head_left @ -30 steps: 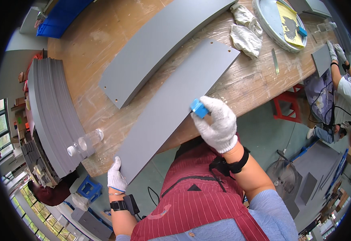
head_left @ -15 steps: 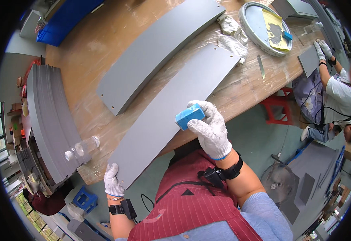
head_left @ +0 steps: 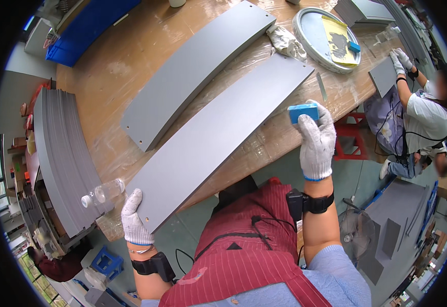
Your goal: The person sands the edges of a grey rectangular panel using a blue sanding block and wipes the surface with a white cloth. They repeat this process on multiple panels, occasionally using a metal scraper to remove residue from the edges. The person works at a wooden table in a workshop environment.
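My left hand (head_left: 135, 219), in a white knit glove, grips the near left end of a long grey panel (head_left: 216, 146) with small holes at its ends. The panel lies slantwise over the table's near edge. My gloved right hand (head_left: 317, 146) pinches a small blue rectangular block (head_left: 304, 112) between thumb and fingers, held up to the right of the panel and apart from it. Behind lies a second, curved grey panel (head_left: 193, 74). A crumpled white cloth (head_left: 288, 43) sits by its far right end, partly covered by the panels.
A round tray-like lid (head_left: 299, 33) holds a yellow sheet with a grey smear and another blue block. A metal strip (head_left: 321, 86) lies nearby. At left are a clear bottle (head_left: 107, 191), stacked grey panels (head_left: 62, 153) and a blue bin (head_left: 88, 30). A co-worker (head_left: 428, 110) works at right.
My right hand has moved right with the blue block, away from above the panel. The held panel has shifted and turned slightly; my left hand stays at its end.
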A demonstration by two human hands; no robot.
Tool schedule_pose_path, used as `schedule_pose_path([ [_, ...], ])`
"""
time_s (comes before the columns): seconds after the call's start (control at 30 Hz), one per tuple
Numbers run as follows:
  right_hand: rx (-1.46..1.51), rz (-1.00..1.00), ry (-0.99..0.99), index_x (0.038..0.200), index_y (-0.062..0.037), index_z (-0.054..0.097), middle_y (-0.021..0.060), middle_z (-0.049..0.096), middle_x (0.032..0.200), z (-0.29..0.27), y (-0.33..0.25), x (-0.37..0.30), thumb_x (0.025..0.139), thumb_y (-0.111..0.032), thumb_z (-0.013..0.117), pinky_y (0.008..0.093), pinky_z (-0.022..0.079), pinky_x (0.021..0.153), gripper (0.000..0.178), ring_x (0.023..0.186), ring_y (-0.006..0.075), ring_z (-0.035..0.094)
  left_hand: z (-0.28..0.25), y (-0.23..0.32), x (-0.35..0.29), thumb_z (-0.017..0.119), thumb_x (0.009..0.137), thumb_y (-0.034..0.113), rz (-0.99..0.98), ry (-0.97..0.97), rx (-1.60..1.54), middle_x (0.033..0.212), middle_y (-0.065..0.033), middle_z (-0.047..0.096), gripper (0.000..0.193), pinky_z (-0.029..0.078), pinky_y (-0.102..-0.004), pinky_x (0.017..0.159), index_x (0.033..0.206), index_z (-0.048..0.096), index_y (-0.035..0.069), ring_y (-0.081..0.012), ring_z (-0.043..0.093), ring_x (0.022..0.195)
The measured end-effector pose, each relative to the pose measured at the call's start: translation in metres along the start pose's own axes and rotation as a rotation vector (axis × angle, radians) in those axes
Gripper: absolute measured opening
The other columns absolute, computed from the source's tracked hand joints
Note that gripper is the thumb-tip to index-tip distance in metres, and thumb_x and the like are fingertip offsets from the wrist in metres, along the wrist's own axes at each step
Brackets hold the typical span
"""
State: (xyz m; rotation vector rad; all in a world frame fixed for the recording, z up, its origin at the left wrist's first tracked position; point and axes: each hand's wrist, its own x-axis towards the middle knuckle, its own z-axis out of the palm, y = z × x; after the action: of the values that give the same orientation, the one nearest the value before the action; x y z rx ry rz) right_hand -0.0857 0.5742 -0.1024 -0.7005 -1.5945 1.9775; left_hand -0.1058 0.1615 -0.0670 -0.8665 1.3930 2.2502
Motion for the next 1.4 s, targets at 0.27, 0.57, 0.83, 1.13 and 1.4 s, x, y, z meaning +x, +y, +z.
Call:
schedule_pose_path([
  [0.27, -0.365, -0.236, 0.068, 0.132, -0.0009, 0.061, 0.0085, 0.070, 0.115, -0.005, 0.020, 0.044, 0.092, -0.008, 0.080, 0.0310, 0.057, 0.090, 0.044, 0.101, 0.0151, 0.068, 0.026, 0.013, -0.015, 0.060, 0.102, 0.020, 0.049, 0.002, 0.008, 0.123, -0.0178, 0.071, 0.040, 0.061, -0.0395, 0.095, 0.134, 0.060, -0.004, -0.0288, 0.073, 0.108],
  [0.57, -0.469, -0.474, -0.169, 0.126, -0.0012, 0.066, 0.0137, 0.073, 0.109, 0.053, -0.005, -0.054, 0.083, -0.006, 0.086, 0.0376, 0.058, 0.087, 0.048, 0.097, 0.0248, 0.072, 0.032, 0.017, -0.024, 0.061, 0.101, 0.024, 0.079, 0.057, -0.022, 0.114, -0.0149, 0.073, 0.038, 0.064, -0.0367, 0.086, 0.128, 0.063, -0.002, -0.0265, 0.075, 0.098],
  [0.83, -0.298, -0.385, -0.166, 0.127, -0.0018, 0.065, 0.0120, 0.072, 0.114, 0.063, -0.017, -0.080, 0.084, -0.004, 0.085, 0.0344, 0.055, 0.091, 0.047, 0.098, 0.0228, 0.071, 0.039, 0.018, -0.031, 0.060, 0.101, 0.022, 0.061, 0.030, -0.116, 0.118, -0.0184, 0.072, 0.039, 0.064, -0.0388, 0.087, 0.130, 0.061, -0.003, -0.0291, 0.075, 0.102],
  [1.13, -0.430, -0.490, -0.298, 0.124, -0.0011, 0.065, 0.0151, 0.072, 0.111, 0.083, -0.024, -0.111, 0.079, -0.003, 0.087, 0.0369, 0.055, 0.089, 0.051, 0.095, 0.0279, 0.071, 0.044, 0.029, -0.044, 0.059, 0.102, 0.023, 0.000, -0.101, -0.134, 0.126, -0.0238, 0.068, 0.048, 0.064, -0.0448, 0.094, 0.139, 0.053, -0.006, -0.0334, 0.073, 0.109],
  [1.4, -0.325, -0.777, -0.872, 0.123, -0.0071, 0.063, 0.0123, 0.073, 0.107, 0.147, -0.076, -0.170, 0.068, -0.011, 0.092, 0.0406, 0.052, 0.074, 0.062, 0.086, 0.0298, 0.070, 0.042, 0.033, -0.048, 0.059, 0.102, 0.023, -0.051, -0.163, -0.174, 0.122, -0.0199, 0.069, 0.045, 0.063, -0.0419, 0.093, 0.136, 0.055, -0.005, -0.0285, 0.074, 0.106],
])
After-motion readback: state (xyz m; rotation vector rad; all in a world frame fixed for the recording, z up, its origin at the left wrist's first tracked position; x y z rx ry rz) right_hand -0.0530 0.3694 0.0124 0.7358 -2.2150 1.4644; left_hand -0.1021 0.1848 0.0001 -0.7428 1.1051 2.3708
